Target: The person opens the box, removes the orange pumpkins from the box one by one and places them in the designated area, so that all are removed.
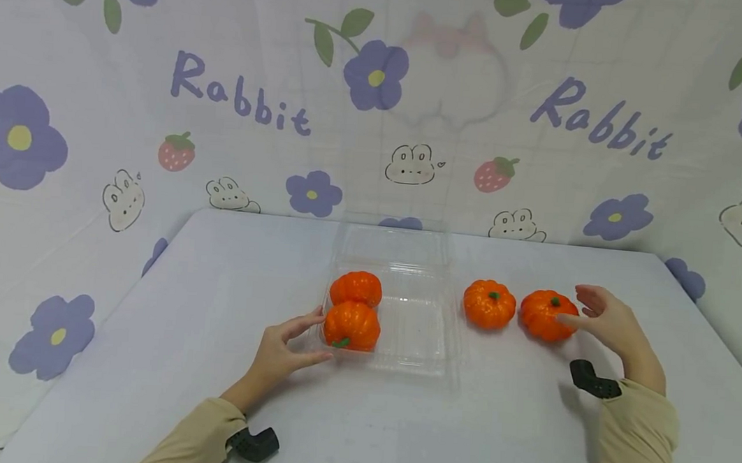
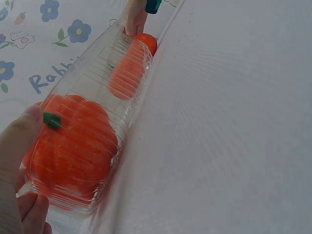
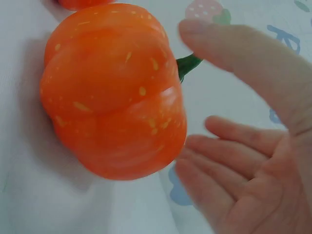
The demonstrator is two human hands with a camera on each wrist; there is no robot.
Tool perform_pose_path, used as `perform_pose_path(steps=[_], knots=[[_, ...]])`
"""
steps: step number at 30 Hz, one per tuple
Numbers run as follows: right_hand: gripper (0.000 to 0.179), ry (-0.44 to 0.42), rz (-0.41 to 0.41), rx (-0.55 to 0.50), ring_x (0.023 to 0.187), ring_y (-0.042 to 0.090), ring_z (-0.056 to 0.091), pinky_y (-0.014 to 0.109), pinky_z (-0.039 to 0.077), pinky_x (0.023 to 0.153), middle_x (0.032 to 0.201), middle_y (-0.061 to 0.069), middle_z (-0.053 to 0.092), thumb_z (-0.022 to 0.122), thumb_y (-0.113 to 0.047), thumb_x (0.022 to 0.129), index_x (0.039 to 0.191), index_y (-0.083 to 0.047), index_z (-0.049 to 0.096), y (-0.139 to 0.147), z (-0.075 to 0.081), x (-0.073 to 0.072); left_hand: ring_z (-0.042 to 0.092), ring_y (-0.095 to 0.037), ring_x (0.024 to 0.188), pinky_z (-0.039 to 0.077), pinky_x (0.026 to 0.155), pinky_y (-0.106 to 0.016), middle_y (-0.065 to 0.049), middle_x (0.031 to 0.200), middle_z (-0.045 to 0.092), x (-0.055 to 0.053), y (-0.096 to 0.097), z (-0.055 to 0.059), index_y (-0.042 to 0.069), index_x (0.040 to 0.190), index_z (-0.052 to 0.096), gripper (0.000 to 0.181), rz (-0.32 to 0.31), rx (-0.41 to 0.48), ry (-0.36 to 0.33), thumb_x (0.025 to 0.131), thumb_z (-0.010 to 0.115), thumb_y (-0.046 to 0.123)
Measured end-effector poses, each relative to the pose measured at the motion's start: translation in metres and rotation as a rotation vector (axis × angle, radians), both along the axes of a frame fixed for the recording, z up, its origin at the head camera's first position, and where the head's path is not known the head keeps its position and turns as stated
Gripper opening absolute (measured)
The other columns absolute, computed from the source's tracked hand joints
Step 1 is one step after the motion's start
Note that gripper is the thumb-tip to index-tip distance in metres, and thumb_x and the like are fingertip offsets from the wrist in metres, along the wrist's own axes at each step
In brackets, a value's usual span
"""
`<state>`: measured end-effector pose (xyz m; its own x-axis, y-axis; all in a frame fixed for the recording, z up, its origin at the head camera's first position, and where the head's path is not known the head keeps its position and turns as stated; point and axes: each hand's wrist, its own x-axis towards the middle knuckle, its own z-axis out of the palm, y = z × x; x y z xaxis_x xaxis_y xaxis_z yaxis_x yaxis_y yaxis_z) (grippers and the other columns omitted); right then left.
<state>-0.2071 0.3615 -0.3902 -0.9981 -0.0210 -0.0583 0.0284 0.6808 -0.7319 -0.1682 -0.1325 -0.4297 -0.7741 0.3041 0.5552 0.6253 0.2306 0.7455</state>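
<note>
A clear plastic clamshell box lies with its lid raised back, and two orange toy pumpkins fill its left side: a front pumpkin and a back pumpkin. My left hand holds the box by its front left corner; in the left wrist view the thumb is at the rim beside the green stem. To the right of the box sit two more pumpkins. My right hand reaches the outer pumpkin with fingers spread, its thumb over it near the stem. The other pumpkin sits between that one and the box.
A white cloth covers the table. Behind it hangs a curtain printed with flowers, rabbits and strawberries. Black curved pieces are worn at both wrists by the beige sleeves.
</note>
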Motion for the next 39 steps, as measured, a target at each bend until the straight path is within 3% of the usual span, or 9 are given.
perform_pose_path(steps=[3,9,11,12,15,19,21,29,39], knots=[[0.085,0.107,-0.022,-0.029,0.119,0.046,0.03,0.053,0.029,0.095,0.135,0.031,0.027,0.068,-0.034,0.079,0.137,0.006,0.02,0.004,-0.005,-0.007,0.05,-0.037,0.107,0.04,0.088,-0.046,-0.027,0.113,0.053,0.0,0.0,-0.001,-0.01,0.104,0.059,0.049,0.0,0.002,-0.004,0.06,0.079,-0.006],[0.077,0.415,-0.083,-0.159,0.125,0.015,0.033,0.016,0.031,0.095,0.14,0.0,0.034,0.073,-0.025,0.076,0.139,-0.025,0.029,0.041,-0.064,-0.057,0.05,-0.038,0.106,0.04,0.087,-0.045,-0.027,0.112,0.054,-0.001,0.002,-0.002,-0.01,0.104,0.059,0.049,-0.005,0.009,0.017,0.059,0.079,-0.006],[0.076,0.496,-0.061,-0.225,0.124,0.011,0.033,0.013,0.031,0.093,0.139,-0.003,0.036,0.074,-0.016,0.075,0.138,-0.025,0.032,0.036,-0.068,-0.064,0.05,-0.038,0.105,0.04,0.087,-0.044,-0.028,0.111,0.054,-0.002,0.003,-0.003,-0.011,0.103,0.059,0.049,-0.01,0.011,0.024,0.059,0.079,-0.007],[0.076,0.521,-0.039,-0.277,0.125,0.011,0.033,0.014,0.03,0.094,0.139,-0.002,0.036,0.074,-0.012,0.074,0.137,-0.023,0.033,0.029,-0.064,-0.063,0.05,-0.038,0.105,0.04,0.088,-0.044,-0.028,0.111,0.054,-0.002,0.003,-0.004,-0.011,0.103,0.059,0.049,-0.011,0.01,0.025,0.059,0.079,-0.007],[0.077,0.533,0.063,-0.333,0.126,0.017,0.032,0.017,0.03,0.096,0.139,0.006,0.035,0.074,-0.004,0.073,0.138,-0.014,0.032,-0.015,-0.028,-0.042,0.05,-0.037,0.106,0.04,0.089,-0.04,-0.027,0.112,0.054,-0.001,0.004,-0.004,-0.011,0.104,0.059,0.049,-0.008,0.003,0.008,0.06,0.079,-0.006],[0.076,0.55,0.288,-0.445,0.127,0.021,0.03,0.02,0.029,0.098,0.139,0.013,0.033,0.069,0.006,0.073,0.137,0.001,0.028,-0.076,0.022,-0.01,0.05,-0.036,0.107,0.04,0.09,-0.039,-0.026,0.113,0.054,0.001,0.003,-0.002,-0.011,0.105,0.059,0.049,0.006,-0.006,-0.018,0.06,0.079,-0.005],[0.076,0.564,0.382,-0.518,0.127,0.021,0.03,0.02,0.029,0.098,0.139,0.015,0.032,0.068,0.012,0.072,0.136,0.005,0.027,-0.094,0.032,-0.003,0.05,-0.036,0.107,0.04,0.09,-0.041,-0.026,0.113,0.054,0.002,0.002,0.0,-0.01,0.105,0.059,0.049,0.004,-0.011,-0.016,0.061,0.079,-0.005],[0.074,0.536,0.588,-0.692,0.127,0.026,0.028,0.028,0.029,0.1,0.139,0.023,0.029,0.064,0.019,0.071,0.134,0.008,0.027,-0.135,0.043,0.003,0.05,-0.04,0.105,0.04,0.087,-0.046,-0.028,0.111,0.054,0.001,0.003,0.001,-0.011,0.103,0.059,0.049,-0.002,-0.004,0.02,0.059,0.079,-0.007],[0.077,0.54,0.637,-0.589,0.127,0.027,0.029,0.031,0.029,0.1,0.137,0.025,0.031,0.072,0.011,0.067,0.131,0.01,0.031,-0.174,0.043,0.003,0.05,-0.037,0.106,0.04,0.088,-0.046,-0.026,0.113,0.054,0.002,0.001,0.001,-0.01,0.104,0.059,0.048,0.014,-0.012,-0.01,0.06,0.079,-0.006]])
